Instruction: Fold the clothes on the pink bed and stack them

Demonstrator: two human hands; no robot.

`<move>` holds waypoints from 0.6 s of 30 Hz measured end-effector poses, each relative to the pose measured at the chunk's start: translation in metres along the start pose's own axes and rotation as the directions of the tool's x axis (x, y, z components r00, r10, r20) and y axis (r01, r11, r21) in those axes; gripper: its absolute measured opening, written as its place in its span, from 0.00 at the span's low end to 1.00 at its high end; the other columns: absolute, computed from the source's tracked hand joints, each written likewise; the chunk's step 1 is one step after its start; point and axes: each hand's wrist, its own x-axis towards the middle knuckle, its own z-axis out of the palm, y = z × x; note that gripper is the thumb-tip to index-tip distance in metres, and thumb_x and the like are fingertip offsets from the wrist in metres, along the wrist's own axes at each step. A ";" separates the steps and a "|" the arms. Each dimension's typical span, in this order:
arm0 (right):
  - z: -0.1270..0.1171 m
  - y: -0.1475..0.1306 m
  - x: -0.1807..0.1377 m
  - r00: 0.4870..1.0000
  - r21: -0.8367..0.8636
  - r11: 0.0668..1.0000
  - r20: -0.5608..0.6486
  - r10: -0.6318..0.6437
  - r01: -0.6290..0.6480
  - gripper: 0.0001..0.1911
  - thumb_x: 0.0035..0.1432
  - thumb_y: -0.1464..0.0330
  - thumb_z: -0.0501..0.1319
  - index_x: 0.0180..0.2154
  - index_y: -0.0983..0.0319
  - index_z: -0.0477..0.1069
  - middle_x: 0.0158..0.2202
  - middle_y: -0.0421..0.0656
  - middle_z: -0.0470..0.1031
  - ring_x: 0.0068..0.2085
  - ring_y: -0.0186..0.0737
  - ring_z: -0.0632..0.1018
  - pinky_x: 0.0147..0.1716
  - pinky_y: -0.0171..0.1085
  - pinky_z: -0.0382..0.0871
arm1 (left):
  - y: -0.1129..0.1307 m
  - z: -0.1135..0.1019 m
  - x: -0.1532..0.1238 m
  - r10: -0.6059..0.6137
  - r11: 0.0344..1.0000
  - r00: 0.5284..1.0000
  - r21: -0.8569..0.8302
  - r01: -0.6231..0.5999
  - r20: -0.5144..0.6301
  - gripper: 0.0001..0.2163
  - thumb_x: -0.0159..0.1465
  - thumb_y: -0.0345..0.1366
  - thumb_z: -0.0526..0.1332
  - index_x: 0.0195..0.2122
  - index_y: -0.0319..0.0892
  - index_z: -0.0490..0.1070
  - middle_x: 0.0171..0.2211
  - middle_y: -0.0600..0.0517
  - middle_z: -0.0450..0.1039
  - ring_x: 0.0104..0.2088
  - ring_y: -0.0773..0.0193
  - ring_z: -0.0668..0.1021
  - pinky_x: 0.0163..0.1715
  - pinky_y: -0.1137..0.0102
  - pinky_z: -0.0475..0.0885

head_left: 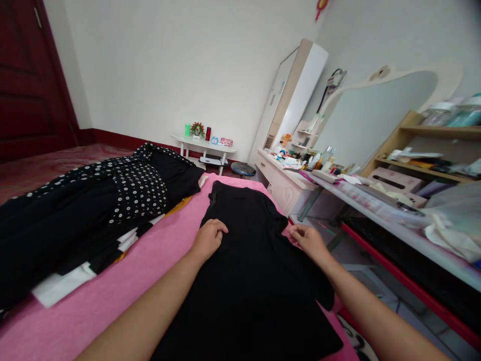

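A black top (248, 260) lies spread over a pink bed cover (169, 260) in front of me, its sleeve running along the right side. My left hand (208, 241) is closed at the garment's left edge, fingers curled onto the cloth. At the opposite edge, my right hand (308, 241) pinches the fabric by the sleeve, thumb and fingertips together; the fold between them is mostly hidden. Left of the top lies a pile of clothes, with a black garment with white dots (141, 193) uppermost and a white cloth (63, 286) showing underneath.
A cluttered desk (334, 185) with a wooden shelf (432, 130) stands to the right. Beyond it is a white dressing table (281, 175) with a mirror (376, 120). A low white table (205, 143) holding small items and a round stool (243, 168) stand past the bed's far end.
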 end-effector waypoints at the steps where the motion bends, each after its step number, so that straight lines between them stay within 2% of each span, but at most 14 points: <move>1: -0.008 0.011 0.000 0.998 -0.083 0.996 -0.053 0.035 -0.039 0.09 0.48 0.63 0.60 0.30 0.61 0.74 0.26 0.41 0.76 0.28 0.40 0.76 0.32 0.38 0.68 | 0.000 0.000 0.000 -0.005 1.000 1.000 -0.002 0.005 0.004 0.15 0.54 0.20 0.53 0.32 0.43 0.75 0.36 0.53 0.74 0.42 0.63 0.73 0.48 0.66 0.67; 3: -0.019 0.028 -0.006 0.994 -0.166 0.982 -0.079 0.080 -0.092 0.11 0.41 0.63 0.65 0.31 0.59 0.75 0.29 0.42 0.77 0.32 0.42 0.76 0.34 0.38 0.68 | 0.000 0.000 0.000 -0.012 1.000 1.000 -0.007 0.012 0.006 0.15 0.54 0.20 0.53 0.32 0.44 0.75 0.36 0.53 0.74 0.42 0.63 0.73 0.48 0.65 0.68; 6: -0.018 0.040 -0.022 0.990 -0.111 0.986 0.052 0.127 -0.121 0.14 0.34 0.62 0.69 0.27 0.59 0.74 0.29 0.41 0.77 0.31 0.43 0.76 0.32 0.38 0.68 | 0.000 0.000 0.000 -0.011 1.000 1.000 -0.011 0.011 0.005 0.15 0.55 0.20 0.53 0.32 0.44 0.75 0.36 0.53 0.74 0.42 0.63 0.73 0.48 0.65 0.68; 9: -0.008 0.038 -0.034 0.986 -0.114 0.991 0.145 0.085 -0.069 0.12 0.34 0.61 0.69 0.22 0.59 0.70 0.23 0.38 0.73 0.27 0.40 0.73 0.28 0.36 0.66 | 0.000 0.000 -0.001 -0.005 1.000 1.000 -0.007 0.005 -0.004 0.15 0.55 0.20 0.53 0.32 0.44 0.75 0.36 0.53 0.74 0.42 0.63 0.73 0.47 0.66 0.67; 11: -0.004 0.034 -0.035 0.989 -0.095 0.993 0.126 0.076 -0.064 0.12 0.37 0.62 0.68 0.19 0.59 0.67 0.19 0.36 0.69 0.24 0.37 0.71 0.25 0.35 0.64 | 0.001 -0.001 -0.001 0.007 1.000 1.000 -0.005 -0.007 -0.015 0.15 0.55 0.20 0.53 0.32 0.43 0.75 0.36 0.53 0.74 0.41 0.63 0.73 0.47 0.67 0.67; 13: -0.007 0.028 -0.028 0.986 0.060 0.984 0.012 0.165 -0.165 0.11 0.40 0.61 0.66 0.20 0.59 0.67 0.17 0.36 0.68 0.22 0.37 0.70 0.23 0.35 0.65 | 0.001 -0.001 -0.002 0.018 1.000 1.000 -0.004 -0.018 -0.022 0.15 0.54 0.19 0.53 0.32 0.43 0.75 0.35 0.53 0.74 0.41 0.64 0.73 0.47 0.67 0.67; 14: -0.011 0.024 -0.023 0.964 0.206 0.950 -0.080 0.254 -0.233 0.10 0.41 0.62 0.65 0.22 0.59 0.68 0.17 0.36 0.68 0.21 0.38 0.71 0.23 0.35 0.66 | 0.001 -0.001 -0.002 0.019 1.000 1.000 -0.001 -0.019 -0.024 0.15 0.54 0.19 0.53 0.31 0.43 0.75 0.35 0.53 0.74 0.41 0.64 0.73 0.46 0.67 0.67; 15: -0.017 0.020 -0.016 0.912 0.384 0.879 -0.178 0.371 -0.282 0.08 0.43 0.63 0.65 0.24 0.59 0.68 0.18 0.36 0.69 0.21 0.38 0.72 0.23 0.36 0.68 | 0.002 -0.001 -0.002 0.018 1.000 1.000 0.004 -0.018 -0.025 0.15 0.54 0.19 0.53 0.31 0.43 0.74 0.35 0.53 0.74 0.41 0.63 0.73 0.46 0.67 0.67; 17: -0.029 0.008 0.003 0.748 0.686 0.676 -0.294 0.595 -0.268 0.06 0.45 0.67 0.63 0.27 0.60 0.67 0.18 0.37 0.70 0.21 0.38 0.73 0.24 0.37 0.71 | 0.002 -0.001 -0.002 0.020 1.000 0.999 0.016 -0.020 -0.032 0.15 0.54 0.19 0.52 0.31 0.43 0.74 0.35 0.53 0.74 0.41 0.63 0.73 0.46 0.67 0.68; 18: -0.035 0.000 0.013 0.680 0.768 0.598 -0.313 0.663 -0.229 0.05 0.45 0.70 0.62 0.27 0.60 0.66 0.18 0.37 0.70 0.21 0.38 0.73 0.25 0.38 0.72 | 0.002 0.000 -0.002 0.029 0.999 0.999 0.023 -0.028 -0.036 0.15 0.54 0.19 0.52 0.31 0.43 0.74 0.35 0.53 0.73 0.41 0.63 0.73 0.45 0.67 0.68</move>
